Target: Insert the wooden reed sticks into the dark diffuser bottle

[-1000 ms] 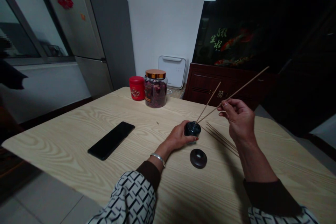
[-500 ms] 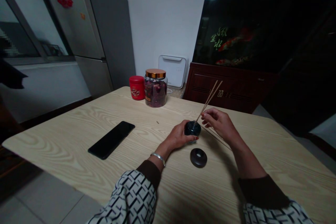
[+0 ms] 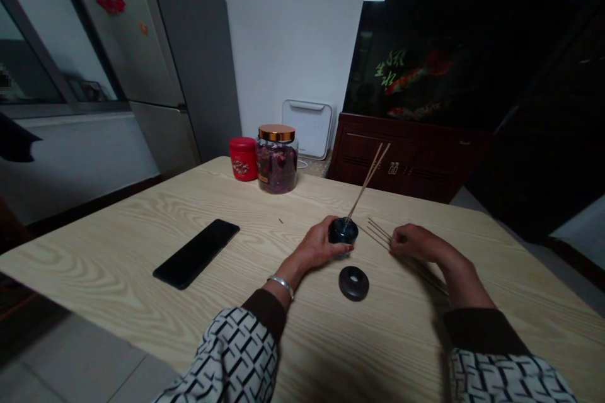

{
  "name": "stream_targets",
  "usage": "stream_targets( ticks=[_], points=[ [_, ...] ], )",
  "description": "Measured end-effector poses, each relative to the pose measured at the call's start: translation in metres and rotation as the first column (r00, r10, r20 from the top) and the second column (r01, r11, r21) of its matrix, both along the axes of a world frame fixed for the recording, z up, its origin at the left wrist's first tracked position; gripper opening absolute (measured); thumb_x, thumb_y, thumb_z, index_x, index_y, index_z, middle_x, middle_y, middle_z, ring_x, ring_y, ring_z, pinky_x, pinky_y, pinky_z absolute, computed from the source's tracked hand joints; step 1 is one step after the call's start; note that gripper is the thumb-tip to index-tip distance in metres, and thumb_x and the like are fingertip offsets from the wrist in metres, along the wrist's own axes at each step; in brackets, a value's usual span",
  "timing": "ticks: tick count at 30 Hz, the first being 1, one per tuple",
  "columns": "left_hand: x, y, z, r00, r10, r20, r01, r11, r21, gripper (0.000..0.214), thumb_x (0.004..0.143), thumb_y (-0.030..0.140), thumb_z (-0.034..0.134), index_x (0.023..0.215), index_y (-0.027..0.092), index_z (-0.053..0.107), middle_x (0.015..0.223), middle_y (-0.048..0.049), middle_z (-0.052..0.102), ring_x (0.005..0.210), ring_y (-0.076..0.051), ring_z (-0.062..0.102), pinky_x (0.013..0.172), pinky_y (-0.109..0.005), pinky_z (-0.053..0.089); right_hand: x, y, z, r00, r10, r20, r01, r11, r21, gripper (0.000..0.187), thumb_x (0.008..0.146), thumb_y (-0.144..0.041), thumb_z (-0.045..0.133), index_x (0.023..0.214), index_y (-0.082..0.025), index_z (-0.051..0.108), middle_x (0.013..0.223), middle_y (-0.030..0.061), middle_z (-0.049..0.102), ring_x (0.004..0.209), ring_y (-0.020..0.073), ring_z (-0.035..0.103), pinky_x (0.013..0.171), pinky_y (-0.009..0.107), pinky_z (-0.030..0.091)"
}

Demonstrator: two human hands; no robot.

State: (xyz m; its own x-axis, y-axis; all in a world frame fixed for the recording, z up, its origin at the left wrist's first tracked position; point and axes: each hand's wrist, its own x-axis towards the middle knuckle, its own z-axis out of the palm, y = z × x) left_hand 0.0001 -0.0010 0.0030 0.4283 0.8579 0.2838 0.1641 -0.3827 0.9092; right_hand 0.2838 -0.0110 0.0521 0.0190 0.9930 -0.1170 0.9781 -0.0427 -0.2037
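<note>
My left hand (image 3: 321, 244) is wrapped round a small dark glass bottle (image 3: 343, 233) that stands on the table. A few thin reed sticks (image 3: 368, 181) lean up out of the bottle's mouth, tilted to the right. Right of the bottle, my right hand (image 3: 413, 243) is closed in a pinch on loose reed sticks (image 3: 377, 231) low over the tabletop. Their tips poke out left of my fingers, and the other ends run out behind my hand. Just in front of the bottle lies a round dark lid (image 3: 353, 283) with a hole in its middle.
A black phone (image 3: 197, 254) lies at the left of the wooden table (image 3: 302, 352). At the back stand a red canister (image 3: 243, 159) and a glass jar (image 3: 277, 164) with a copper-coloured lid. Behind are a white flat device (image 3: 308, 129), a fridge (image 3: 203, 56) and a dark red cabinet (image 3: 382, 154).
My right hand has left the upright sticks in the bottle, moved down and right, and closed on the loose sticks at the table. My left hand still holds the bottle.
</note>
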Motion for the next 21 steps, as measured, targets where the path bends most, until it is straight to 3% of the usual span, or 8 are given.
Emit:
stream_targets(
  ticks=[3, 11, 14, 16, 18, 21],
  points=[
    [0.001, 0.0, 0.0, 1.0, -0.011, 0.007, 0.011, 1.0, -0.002, 0.065, 0.069, 0.035, 0.083, 0.126, 0.017, 0.057, 0.109, -0.0065, 0.069, 0.099, -0.022, 0.064, 0.089, -0.032, 0.049, -0.007, 0.0, -0.002, 0.998, 0.039, 0.049, -0.035, 0.995, -0.089, 0.011, 0.071, -0.019, 0.067, 0.078, -0.02, 0.075, 0.087, 0.0076, 0.075, 0.075, 0.019, 0.066, 0.062, 0.026, 0.04],
    [0.001, 0.0, 0.0, 1.0, 0.005, -0.002, -0.005, 1.0, 0.011, 0.066, 0.068, 0.036, 0.084, 0.126, 0.017, 0.057, 0.109, -0.0066, 0.069, 0.099, -0.022, 0.063, 0.089, -0.032, 0.049, -0.016, -0.001, -0.005, 0.993, 0.059, 0.102, -0.05, 0.995, -0.089, 0.011, 0.069, -0.019, 0.065, 0.076, -0.019, 0.073, 0.086, 0.0097, 0.074, 0.072, 0.0198, 0.064, 0.061, 0.028, 0.038],
    [0.001, -0.001, 0.001, 1.0, 0.01, -0.009, -0.01, 1.0, -0.001, 0.066, 0.068, 0.035, 0.084, 0.126, 0.018, 0.057, 0.108, -0.0066, 0.07, 0.098, -0.022, 0.064, 0.089, -0.032, 0.049, -0.017, -0.002, 0.005, 0.996, 0.085, 0.012, -0.085, 0.996, 0.0, 0.006, 0.071, -0.021, 0.064, 0.071, -0.019, 0.07, 0.081, 0.0079, 0.073, 0.069, 0.0179, 0.062, 0.06, 0.027, 0.039],
    [0.001, -0.001, 0.001, 1.0, 0.001, -0.004, -0.001, 1.0, -0.001, 0.067, 0.069, 0.036, 0.084, 0.126, 0.017, 0.057, 0.109, -0.007, 0.069, 0.099, -0.022, 0.064, 0.089, -0.032, 0.049, -0.016, -0.003, 0.016, 0.977, 0.12, -0.176, -0.102, 0.989, 0.108, 0.008, 0.074, -0.023, 0.063, 0.068, -0.019, 0.067, 0.074, 0.0063, 0.071, 0.066, 0.0164, 0.061, 0.06, 0.026, 0.041],
    [0.0, -0.001, 0.001, 1.0, -0.001, 0.003, 0.001, 1.0, 0.002, 0.067, 0.069, 0.036, 0.084, 0.126, 0.017, 0.057, 0.11, -0.0076, 0.069, 0.1, -0.023, 0.063, 0.089, -0.032, 0.049, -0.015, -0.005, 0.028, 0.888, 0.16, -0.432, -0.063, 0.971, 0.23, 0.01, 0.075, -0.027, 0.063, 0.07, -0.019, 0.065, 0.071, 0.0048, 0.07, 0.061, 0.015, 0.061, 0.058, 0.025, 0.043],
    [0.001, 0.0, 0.001, 1.0, 0.004, 0.01, -0.004, 1.0, -0.005, 0.067, 0.068, 0.036, 0.084, 0.126, 0.017, 0.057, 0.11, -0.0079, 0.069, 0.1, -0.023, 0.063, 0.089, -0.033, 0.049, -0.019, -0.009, 0.044, 0.632, 0.189, -0.751, 0.179, 0.908, 0.379, 0.016, 0.07, -0.03, 0.069, 0.079, -0.017, 0.066, 0.075, 0.0037, 0.071, 0.057, 0.0128, 0.061, 0.05, 0.022, 0.042]
  ],
)
